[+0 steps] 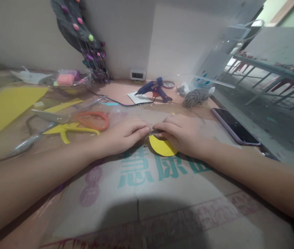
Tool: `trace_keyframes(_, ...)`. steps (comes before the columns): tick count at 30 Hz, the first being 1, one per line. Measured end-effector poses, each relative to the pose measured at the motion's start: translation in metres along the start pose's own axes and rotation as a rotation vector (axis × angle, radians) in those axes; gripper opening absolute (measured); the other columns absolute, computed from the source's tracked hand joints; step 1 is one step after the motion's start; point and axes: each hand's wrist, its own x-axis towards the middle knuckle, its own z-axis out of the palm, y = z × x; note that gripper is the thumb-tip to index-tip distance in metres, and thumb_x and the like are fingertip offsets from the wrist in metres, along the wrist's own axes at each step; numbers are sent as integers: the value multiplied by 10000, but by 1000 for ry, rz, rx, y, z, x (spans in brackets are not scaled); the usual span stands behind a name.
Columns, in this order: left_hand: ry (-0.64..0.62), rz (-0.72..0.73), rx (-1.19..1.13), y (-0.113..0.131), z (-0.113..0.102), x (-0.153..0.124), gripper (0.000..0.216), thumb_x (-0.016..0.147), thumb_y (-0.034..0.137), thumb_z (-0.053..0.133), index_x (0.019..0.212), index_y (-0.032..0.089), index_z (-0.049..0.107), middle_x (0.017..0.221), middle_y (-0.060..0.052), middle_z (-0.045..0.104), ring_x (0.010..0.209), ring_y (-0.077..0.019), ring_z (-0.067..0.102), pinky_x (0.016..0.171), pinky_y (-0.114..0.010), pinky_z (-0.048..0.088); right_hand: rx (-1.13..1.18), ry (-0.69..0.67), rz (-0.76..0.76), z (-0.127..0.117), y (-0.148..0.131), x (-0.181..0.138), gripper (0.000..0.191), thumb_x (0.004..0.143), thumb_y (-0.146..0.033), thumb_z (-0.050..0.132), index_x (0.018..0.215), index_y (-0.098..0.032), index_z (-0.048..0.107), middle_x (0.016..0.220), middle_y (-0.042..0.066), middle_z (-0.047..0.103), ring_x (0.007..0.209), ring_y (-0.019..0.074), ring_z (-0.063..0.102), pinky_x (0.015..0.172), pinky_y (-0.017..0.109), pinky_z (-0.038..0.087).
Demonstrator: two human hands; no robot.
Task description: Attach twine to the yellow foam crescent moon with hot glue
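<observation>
My left hand [133, 134] is closed in a pinch, thumb against forefinger, close to my right hand. My right hand [180, 133] is closed too, its bent fingers around a small dark grey piece that looks like a strand of yarn [157, 131]. What the left fingertips hold is too small to make out. Under the right fingers lies a yellow paper disc [164, 148], its upper part covered by the hand and the grey piece. Both hands are low over a printed cardboard sheet [105, 214].
Left are orange-handled scissors [92, 120], yellow paper scraps [70, 128] and a large yellow sheet [9, 107]. A blue glue gun [152, 88] rests on a white card behind the hands. Grey yarn [196, 98] and a phone [236, 126] are right, near the table edge.
</observation>
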Motion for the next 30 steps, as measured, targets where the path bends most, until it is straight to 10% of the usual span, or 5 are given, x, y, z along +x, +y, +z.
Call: trace_keyframes(30, -1, -19, 10, -2, 1, -1, 341, 983, 335, 347, 734, 167, 508, 728, 5, 534, 711, -135, 502, 671, -265, 377, -95, 25, -72, 0, 1, -1, 214, 968, -270, 495, 1021, -146, 660, 802, 45, 681, 705, 160, 558, 626, 292, 354)
